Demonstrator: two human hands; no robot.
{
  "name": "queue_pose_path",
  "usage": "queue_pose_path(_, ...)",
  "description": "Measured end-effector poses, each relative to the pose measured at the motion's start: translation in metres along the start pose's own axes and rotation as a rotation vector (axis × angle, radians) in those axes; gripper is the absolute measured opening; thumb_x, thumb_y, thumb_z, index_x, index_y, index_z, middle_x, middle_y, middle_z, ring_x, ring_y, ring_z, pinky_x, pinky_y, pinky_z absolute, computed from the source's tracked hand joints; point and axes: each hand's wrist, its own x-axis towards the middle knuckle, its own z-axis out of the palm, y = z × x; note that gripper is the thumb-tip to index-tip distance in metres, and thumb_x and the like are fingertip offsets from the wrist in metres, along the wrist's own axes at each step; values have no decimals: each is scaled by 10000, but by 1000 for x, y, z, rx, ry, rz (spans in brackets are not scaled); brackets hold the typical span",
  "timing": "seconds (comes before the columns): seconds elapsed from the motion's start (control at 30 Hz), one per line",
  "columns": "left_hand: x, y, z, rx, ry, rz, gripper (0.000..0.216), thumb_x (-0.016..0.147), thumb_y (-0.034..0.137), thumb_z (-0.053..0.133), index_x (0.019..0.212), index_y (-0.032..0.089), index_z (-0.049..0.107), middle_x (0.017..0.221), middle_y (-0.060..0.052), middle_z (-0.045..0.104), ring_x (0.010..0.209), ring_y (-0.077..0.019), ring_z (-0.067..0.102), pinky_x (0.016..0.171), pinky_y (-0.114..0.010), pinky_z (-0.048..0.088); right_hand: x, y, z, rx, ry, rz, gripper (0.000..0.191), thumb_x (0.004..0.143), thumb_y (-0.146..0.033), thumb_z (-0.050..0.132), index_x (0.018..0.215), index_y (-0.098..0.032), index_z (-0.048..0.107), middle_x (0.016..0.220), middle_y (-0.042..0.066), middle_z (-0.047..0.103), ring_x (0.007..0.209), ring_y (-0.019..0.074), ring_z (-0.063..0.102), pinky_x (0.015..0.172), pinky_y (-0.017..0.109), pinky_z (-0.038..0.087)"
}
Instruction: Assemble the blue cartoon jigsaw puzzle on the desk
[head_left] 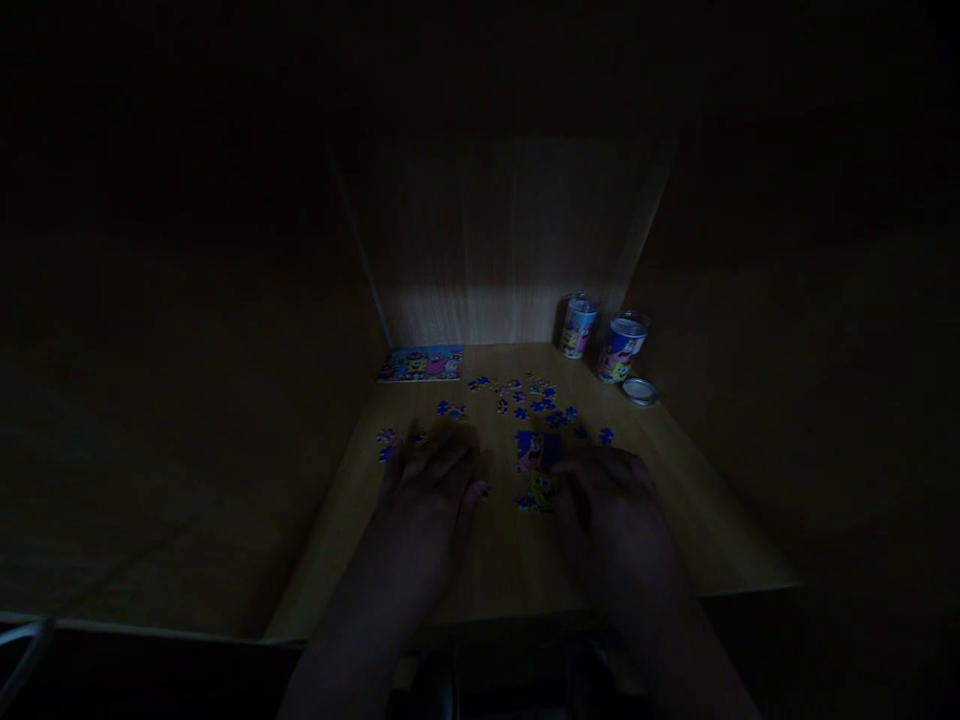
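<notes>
Dim wooden surface (510, 570), panelled behind its far edge: one partly joined puzzle section (529, 450), somewhat right of centre, loose pieces (555, 418) scattered mostly toward the far edge. Step in hand, by judgement: you fitting pieces at that section; next move calls for lining up a matching tab. Your left hand (435, 475): palm down, fingers loosely bent, toward the left edge; your right hand (611, 490): curled at the section's right side; too dark to say whether either grips a piece.

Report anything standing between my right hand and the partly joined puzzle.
Nothing visible does: the right hand is at the right side of the partly joined puzzle, though dimness hides whether it touches. The nearest loose pieces lie farther back.
</notes>
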Motion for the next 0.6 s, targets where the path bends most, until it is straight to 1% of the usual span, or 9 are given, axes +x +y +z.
queue_pose_path(0.07,0,0,-1,-1,12,11,378,1138,343,515,1442,214,699,1592,-87,653,1536,-321,535,1364,-660,266,0,0,0,1,0,-1,171,1018,-142,599,1051,-219,748,1074,94,763,1085,321,642,1008,516,513)
queue_pose_path(0.13,0,0,-1,11,39,-6,374,1124,371,548,1418,207,710,1617,-106,626,1555,-342,513,1357,-671,275,0,0,1,2,2,-7,166,1020,-149,600,1051,-221,746,1077,93,764,1088,321,643,1009,519,512)
queue_pose_path(0.23,-1,0,-1,24,64,-39,444,1106,412,576,1480,189,663,1654,-139,581,1583,-371,472,1344,-696,287,-1,2,1,3,10,-16,168,1017,-145,600,1045,-224,746,1076,95,766,1089,323,648,1005,517,515)
queue_pose_path(0.33,-2,1,1,28,52,-68,475,1101,433,577,1499,183,644,1620,-149,611,1557,-383,499,1332,-704,305,0,3,1,1,13,-17,166,1020,-147,599,1034,-223,745,1070,97,766,1091,321,647,997,510,521)
queue_pose_path(0.5,-1,1,1,30,85,-114,423,1086,427,597,1422,188,691,1541,-152,661,1461,-409,565,1287,-705,382,0,2,0,2,10,-24,170,1018,-141,602,1044,-227,747,1075,88,767,1095,314,652,996,508,521)
queue_pose_path(0.6,-1,1,1,22,99,-128,411,1078,421,607,1401,181,692,1490,-167,682,1413,-413,593,1244,-695,444,0,0,0,14,11,-10,164,1015,-139,607,1037,-226,744,1075,86,766,1087,312,648,997,509,519)
